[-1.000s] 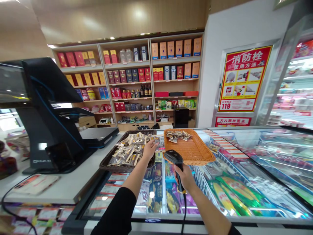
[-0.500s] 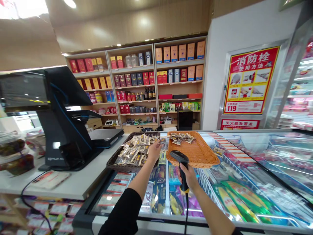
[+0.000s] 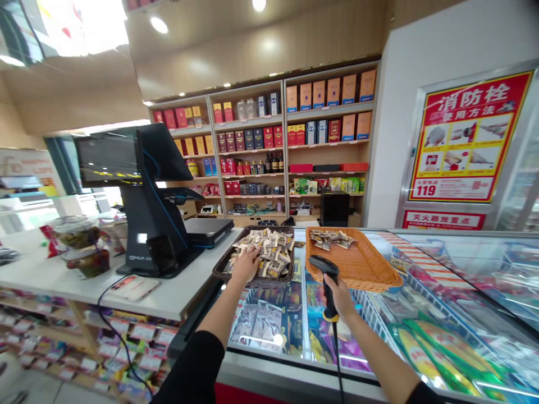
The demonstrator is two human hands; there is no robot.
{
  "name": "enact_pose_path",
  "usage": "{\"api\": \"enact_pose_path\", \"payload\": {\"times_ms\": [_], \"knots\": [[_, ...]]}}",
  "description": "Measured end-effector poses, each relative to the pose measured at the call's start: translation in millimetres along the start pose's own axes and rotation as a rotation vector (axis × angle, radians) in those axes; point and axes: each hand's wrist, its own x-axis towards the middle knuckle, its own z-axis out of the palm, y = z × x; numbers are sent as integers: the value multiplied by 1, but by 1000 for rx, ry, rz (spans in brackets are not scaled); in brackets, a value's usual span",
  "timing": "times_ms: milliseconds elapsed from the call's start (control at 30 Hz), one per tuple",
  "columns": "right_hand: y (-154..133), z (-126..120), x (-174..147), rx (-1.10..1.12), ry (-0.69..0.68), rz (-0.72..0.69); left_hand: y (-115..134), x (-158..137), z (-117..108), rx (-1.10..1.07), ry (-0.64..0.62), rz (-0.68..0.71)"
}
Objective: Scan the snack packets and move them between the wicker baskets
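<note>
There's your left hand point(image 3: 246, 264) towards eleven o'clock, on small cream-and-brown plastic packets point(image 3: 273, 251) in the dark-brown woven basket point(image 3: 222, 272), its grip too hidden to tell, while towards one your right hand point(image 3: 342, 297) grasps a black, yellow-trimmed plastic scanner point(image 3: 324, 265) by its handle, apparently to leave its nose free before the orange woven basket point(image 3: 364, 264).

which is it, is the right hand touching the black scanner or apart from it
Touching. The head view shows the right hand wrapped around the handle of the black scanner.
</note>
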Motion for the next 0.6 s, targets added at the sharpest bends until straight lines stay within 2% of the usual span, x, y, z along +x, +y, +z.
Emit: {"api": "enact_pose_path", "payload": {"times_ms": [200, 300, 433, 600], "knots": [[-2, -5, 1, -30, 24, 0, 16, -9, 3, 28, 180, 82], [-6, -14, 5, -23, 44, -10, 38, -8, 1, -23, 195, 165], [-18, -34, 12, -56, 127, -27, 86, 1, 12, -132, 126, 329], [-34, -68, 16, -66, 236, -64, 151, 14, 47, -232, -81, 512]]}}
